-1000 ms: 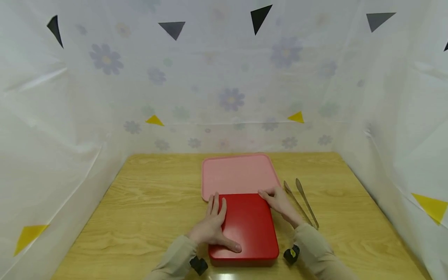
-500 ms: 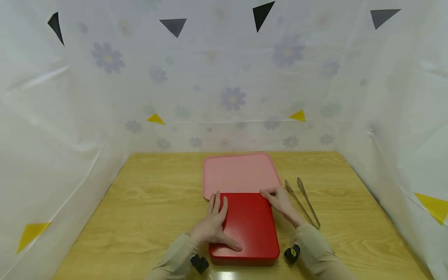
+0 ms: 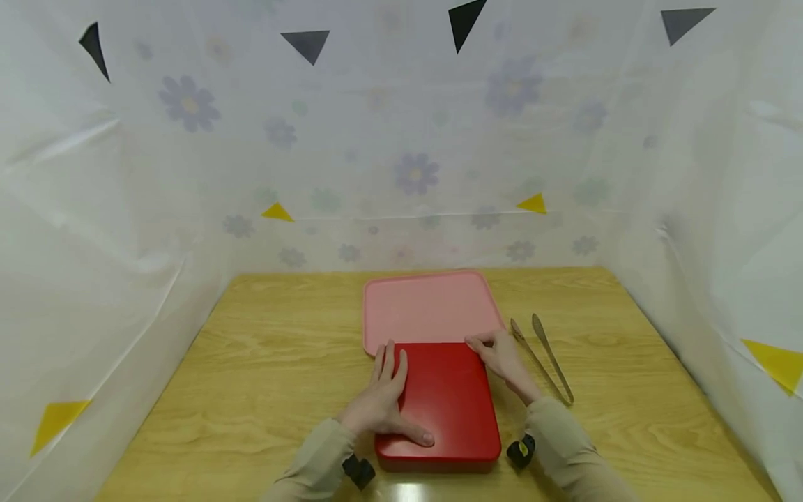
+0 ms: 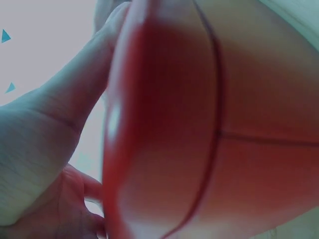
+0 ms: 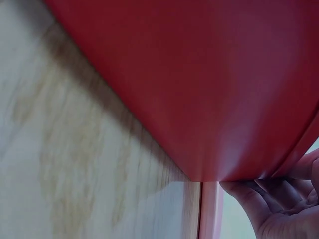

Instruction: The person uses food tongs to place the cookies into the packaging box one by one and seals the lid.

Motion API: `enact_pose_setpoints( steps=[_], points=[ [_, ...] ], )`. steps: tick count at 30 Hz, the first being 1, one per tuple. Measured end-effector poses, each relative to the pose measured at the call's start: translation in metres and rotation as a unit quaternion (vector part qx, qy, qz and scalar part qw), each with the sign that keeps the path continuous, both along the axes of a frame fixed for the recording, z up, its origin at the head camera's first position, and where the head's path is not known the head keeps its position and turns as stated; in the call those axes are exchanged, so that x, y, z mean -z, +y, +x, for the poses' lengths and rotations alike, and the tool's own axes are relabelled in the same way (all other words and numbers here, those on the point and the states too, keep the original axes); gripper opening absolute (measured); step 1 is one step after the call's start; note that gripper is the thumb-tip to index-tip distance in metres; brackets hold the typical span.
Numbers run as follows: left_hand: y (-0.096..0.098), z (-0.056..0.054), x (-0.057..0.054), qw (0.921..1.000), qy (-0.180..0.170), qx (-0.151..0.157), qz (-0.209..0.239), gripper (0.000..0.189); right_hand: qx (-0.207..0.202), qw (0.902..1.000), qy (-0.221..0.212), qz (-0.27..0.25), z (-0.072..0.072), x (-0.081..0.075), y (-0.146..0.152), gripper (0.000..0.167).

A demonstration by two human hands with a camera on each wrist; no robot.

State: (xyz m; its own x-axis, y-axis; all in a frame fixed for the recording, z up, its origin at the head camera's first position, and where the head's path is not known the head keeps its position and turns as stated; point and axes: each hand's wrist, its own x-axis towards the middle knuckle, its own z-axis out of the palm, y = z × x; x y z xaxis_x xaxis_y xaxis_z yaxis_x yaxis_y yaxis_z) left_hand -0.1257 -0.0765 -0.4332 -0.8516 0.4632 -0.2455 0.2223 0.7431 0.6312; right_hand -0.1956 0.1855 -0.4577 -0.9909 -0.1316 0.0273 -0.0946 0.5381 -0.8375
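Observation:
A red rectangular box [image 3: 445, 404] with a smooth lid stands near the table's front edge. My left hand [image 3: 379, 404] rests on its left edge, fingers spread and fairly straight, with the thumb lying across the lid. In the left wrist view a dark seam runs along the side of the box [image 4: 164, 124]. At the far right corner of the box my right hand [image 3: 502, 359] grips the lid's edge with bent fingers. The right wrist view shows those fingertips [image 5: 244, 194] against the corner of the box [image 5: 199, 99].
Behind the box lies a pink tray [image 3: 433, 307], its near edge hidden by the box. Metal tongs [image 3: 548, 355] lie spread to the right, close to my right forearm. The wooden table [image 3: 270, 369] is enclosed by white sheeting [image 3: 401, 125] with flower prints.
Only the head view shifts slightly. Both hands stay where they were on the red box, and the lid shows no visible movement.

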Motion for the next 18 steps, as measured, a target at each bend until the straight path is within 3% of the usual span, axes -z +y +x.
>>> enact_pose_setpoints(
  steps=[7,13,18],
  points=[
    [-0.001,-0.001,0.001,1.0000,0.001,-0.004,0.008,0.139,-0.005,1.0000,-0.003,-0.005,-0.003,0.001,0.001,0.031],
    [-0.003,-0.003,0.001,0.9992,0.039,-0.003,0.001,0.139,-0.042,0.9988,0.022,-0.011,-0.007,0.002,0.001,0.039],
    [-0.015,-0.012,0.005,0.9964,0.044,-0.022,0.069,0.128,-0.058,0.9952,0.075,0.025,-0.002,-0.002,0.013,0.031]
  ],
)
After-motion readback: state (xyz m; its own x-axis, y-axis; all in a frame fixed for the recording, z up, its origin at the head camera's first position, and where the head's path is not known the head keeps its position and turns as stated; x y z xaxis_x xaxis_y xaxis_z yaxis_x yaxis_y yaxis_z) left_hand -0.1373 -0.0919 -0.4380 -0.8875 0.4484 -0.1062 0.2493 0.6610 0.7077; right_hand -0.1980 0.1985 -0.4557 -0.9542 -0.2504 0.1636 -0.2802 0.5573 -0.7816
